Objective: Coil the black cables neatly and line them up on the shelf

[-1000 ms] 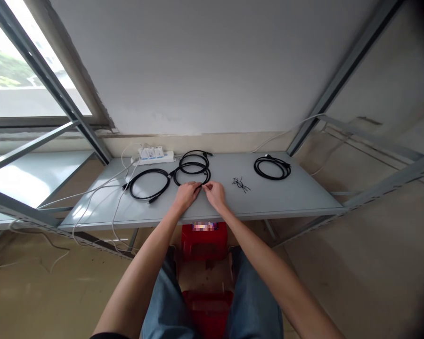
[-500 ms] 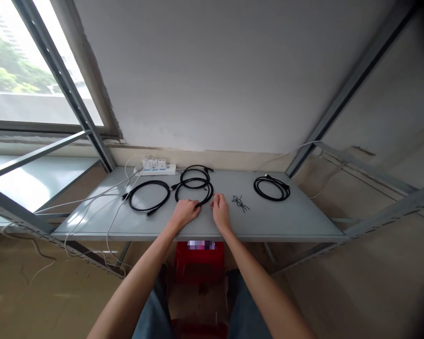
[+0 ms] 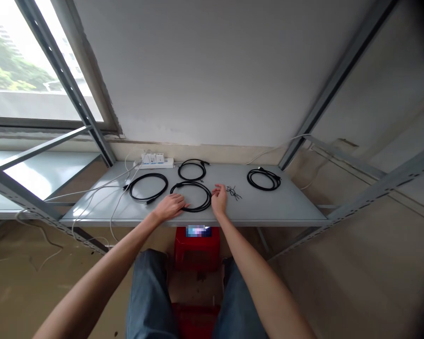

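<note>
A coiled black cable (image 3: 192, 186) lies near the front of the grey metal shelf (image 3: 286, 207). My left hand (image 3: 171, 206) lies flat on its front left arc, fingers stretched out. My right hand (image 3: 219, 199) rests just right of the coil, fingers loosely spread, nothing in it. A small bunch of black twist ties (image 3: 233, 192) lies just beyond my right hand. Three more black coils rest on the shelf: one at the left (image 3: 147, 186), one at the back (image 3: 191, 169), one at the right (image 3: 264, 179).
A white power strip (image 3: 154, 161) with white cords trailing left sits at the shelf's back left. Slanted metal braces rise at both back corners. A red stool (image 3: 197, 249) stands under the shelf in front of my knees. A window is at the left.
The front coil has been drawn toward me, away from the back coil it overlapped. My hands went from pinching at its front edge to lying open beside it.
</note>
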Motion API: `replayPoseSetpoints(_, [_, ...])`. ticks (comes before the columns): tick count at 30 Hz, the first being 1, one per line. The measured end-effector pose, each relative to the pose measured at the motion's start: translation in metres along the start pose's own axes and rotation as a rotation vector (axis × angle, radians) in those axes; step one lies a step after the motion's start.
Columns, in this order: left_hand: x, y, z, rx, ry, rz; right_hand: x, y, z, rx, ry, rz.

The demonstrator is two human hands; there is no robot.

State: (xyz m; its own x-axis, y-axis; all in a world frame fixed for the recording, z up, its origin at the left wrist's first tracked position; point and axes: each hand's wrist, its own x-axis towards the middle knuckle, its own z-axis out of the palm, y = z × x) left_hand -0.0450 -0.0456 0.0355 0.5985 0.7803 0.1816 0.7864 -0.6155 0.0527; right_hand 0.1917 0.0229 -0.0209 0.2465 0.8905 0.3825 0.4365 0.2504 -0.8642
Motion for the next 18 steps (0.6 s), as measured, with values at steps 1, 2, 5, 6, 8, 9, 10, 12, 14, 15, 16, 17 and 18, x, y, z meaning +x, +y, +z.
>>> replayPoseSetpoints(1, [-0.006,-0.009,-0.008,-0.013,-0.014,0.03,0.0,-0.002,0.0,0.021,-0.07,-0.033])
replayPoseSetpoints(2, [-0.009,-0.017,-0.016,-0.023,-0.038,0.041,0.0,-0.004,0.001,0.034,-0.137,-0.076])
replayPoseSetpoints(5, [-0.003,-0.041,-0.043,0.079,-0.032,-0.036,-0.003,-0.009,0.002,-0.008,-0.249,-0.203])
replayPoseSetpoints(6, [0.003,-0.048,-0.052,0.138,-0.015,-0.062,-0.004,-0.011,0.002,-0.05,-0.264,-0.234])
replayPoseSetpoints(8, [0.018,-0.06,-0.066,0.221,-0.003,-0.091,-0.007,-0.014,0.003,-0.168,-0.3,-0.29])
replayPoseSetpoints(9, [0.025,-0.066,-0.071,0.242,-0.009,-0.1,-0.008,-0.015,0.003,-0.237,-0.331,-0.321])
replayPoseSetpoints(10, [0.032,-0.072,-0.075,0.256,-0.027,-0.108,-0.009,-0.016,0.003,-0.305,-0.369,-0.353])
replayPoseSetpoints(12, [0.04,-0.084,-0.078,0.279,-0.085,-0.141,-0.011,-0.021,0.003,-0.416,-0.461,-0.435])
replayPoseSetpoints(14, [0.043,-0.092,-0.075,0.286,-0.142,-0.218,-0.015,-0.026,0.003,-0.48,-0.562,-0.547])
replayPoseSetpoints(15, [0.043,-0.092,-0.071,0.279,-0.155,-0.262,-0.017,-0.029,0.002,-0.497,-0.603,-0.602])
replayPoseSetpoints(16, [0.042,-0.09,-0.066,0.264,-0.156,-0.299,-0.019,-0.032,0.002,-0.512,-0.628,-0.636])
replayPoseSetpoints(17, [0.041,-0.083,-0.059,0.244,-0.148,-0.326,-0.02,-0.035,0.001,-0.528,-0.633,-0.645])
replayPoseSetpoints(18, [0.04,-0.074,-0.051,0.217,-0.125,-0.323,-0.021,-0.038,0.0,-0.545,-0.626,-0.634])
